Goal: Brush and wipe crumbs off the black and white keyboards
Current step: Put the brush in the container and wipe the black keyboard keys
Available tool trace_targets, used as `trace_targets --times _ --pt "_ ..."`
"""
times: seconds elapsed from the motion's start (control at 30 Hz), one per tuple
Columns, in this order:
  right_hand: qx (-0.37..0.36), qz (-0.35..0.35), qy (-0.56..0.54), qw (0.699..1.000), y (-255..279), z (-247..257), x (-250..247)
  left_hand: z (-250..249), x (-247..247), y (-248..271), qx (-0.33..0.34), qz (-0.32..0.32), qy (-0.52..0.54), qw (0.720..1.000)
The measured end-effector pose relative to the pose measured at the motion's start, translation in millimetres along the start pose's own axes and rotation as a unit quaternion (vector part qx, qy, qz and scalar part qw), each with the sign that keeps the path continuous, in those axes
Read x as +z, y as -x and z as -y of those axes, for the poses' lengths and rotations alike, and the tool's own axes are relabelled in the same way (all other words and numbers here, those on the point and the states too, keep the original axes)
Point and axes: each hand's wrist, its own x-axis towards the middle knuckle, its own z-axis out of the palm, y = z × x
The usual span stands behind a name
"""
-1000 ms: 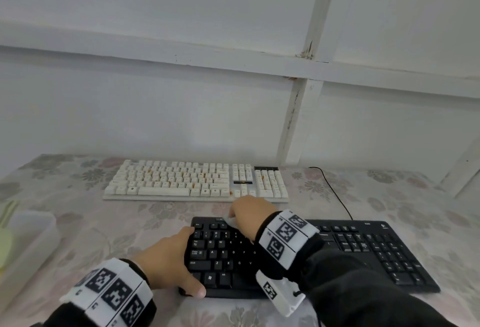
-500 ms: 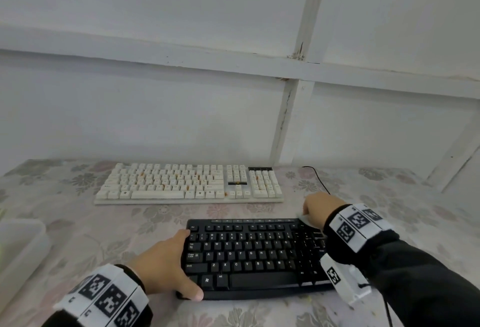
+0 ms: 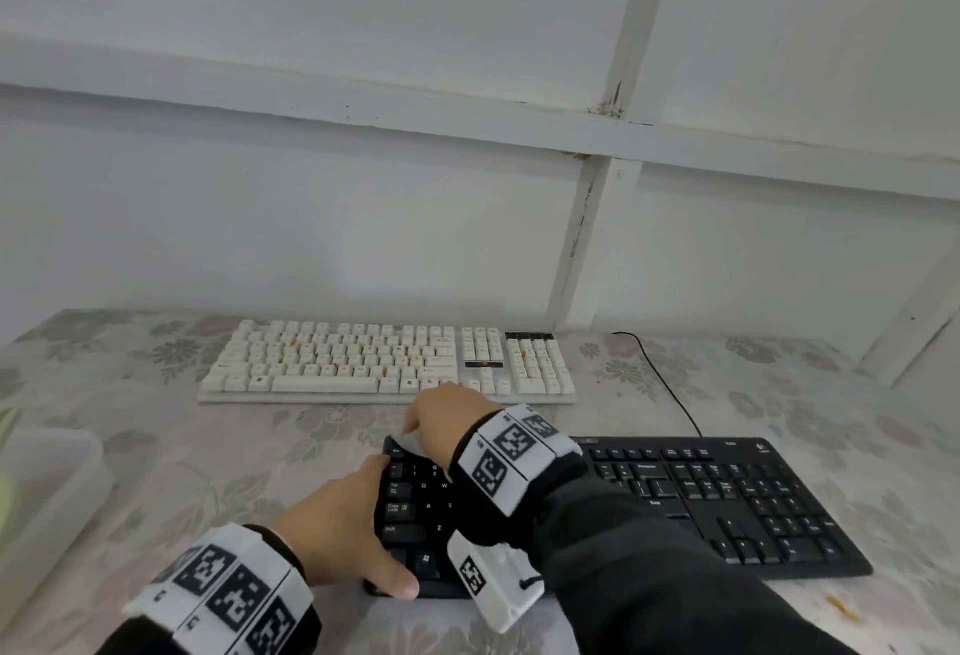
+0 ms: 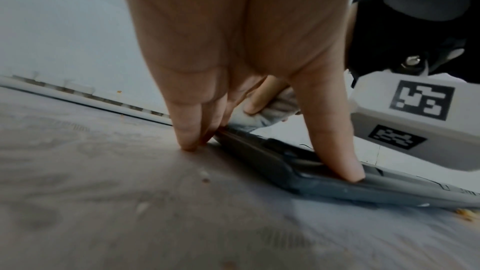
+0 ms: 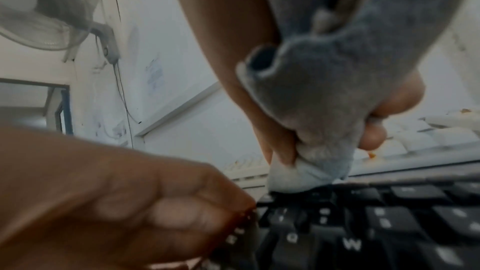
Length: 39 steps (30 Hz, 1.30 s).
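1. Head view: the black keyboard (image 3: 727, 498) lies at 6 o'clock on the flowered desk (image 3: 156, 446), the white keyboard (image 3: 363, 363) at 12, with orange crumbs (image 3: 384, 371) on its keys. The right hand (image 3: 447, 420) presses a grey cloth (image 3: 413, 441) on the black keyboard's far left corner.
2. Left wrist view: the left hand (image 4: 233, 59), fingers straight, braces the keyboard's left edge, thumb on the frame; its grip is released.
3. Right wrist view: the cloth (image 5: 324, 93) is bunched in a clenched grip. It looks soft and pliant; the keyboard looks light and likely to slide, so hold its edge.
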Motion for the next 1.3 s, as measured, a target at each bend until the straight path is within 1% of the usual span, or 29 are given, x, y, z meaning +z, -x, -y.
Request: trace_targets --times 0.1,0.23,0.43,0.57,0.67,0.77,0.83,0.9,0.97,1.03,1.13,1.2,1.3 --pt "0.02 0.007 -0.012 1.0 5.6 -17.9 3.9 2.9 1.5 -0.8 0.006 -0.002 0.004 1.0" --pt "0.056 -0.01 -0.03 0.998 23.0 -54.4 6.5 3.9 2.0 -1.7 0.005 0.009 0.022 1.0" --pt "0.157 -0.017 -0.028 0.987 57.2 -123.1 3.6 1.7 2.5 -1.6 0.005 0.019 0.039 0.999" --pt "0.228 0.002 0.026 0.973 71.2 -162.3 -1.6 3.2 2.1 -2.0 0.003 0.023 0.048 0.999" --pt "0.25 0.002 0.047 0.967 75.4 -178.7 -4.9 3.3 1.8 -1.8 -0.002 0.024 0.052 0.998" --pt "0.268 0.013 0.053 0.962 74.8 -177.4 -15.5 1.8 1.4 -1.3 0.001 0.023 0.043 0.999" --pt "0.261 0.004 0.05 0.964 69.8 -170.1 -18.6 2.0 0.7 -1.1 0.004 0.02 0.04 0.999" --pt "0.237 -0.003 0.035 0.971 65.6 -153.0 -17.1 1.4 0.4 -1.3 0.002 0.018 0.032 0.999" --pt "0.192 -0.009 0.006 0.981 61.9 -124.9 -13.5 1.8 0.7 -1.9 -0.002 0.013 0.026 1.0" --pt "0.126 -0.023 -0.032 0.991 51.5 -93.3 -10.3 1.6 0.9 -1.7 -0.006 0.008 0.022 1.0" --pt "0.038 -0.04 -0.051 0.997 28.6 -47.5 -7.3 2.6 1.2 -2.2 -0.012 0.007 0.027 1.0" --pt "0.004 -0.026 -0.051 0.998 19.3 -25.7 -6.5 3.5 1.1 -2.3 -0.015 0.008 0.032 0.999" --pt "-0.016 0.003 0.0 1.0 13.6 -14.0 -1.6 2.7 0.2 -2.5 -0.013 0.011 0.031 0.999"
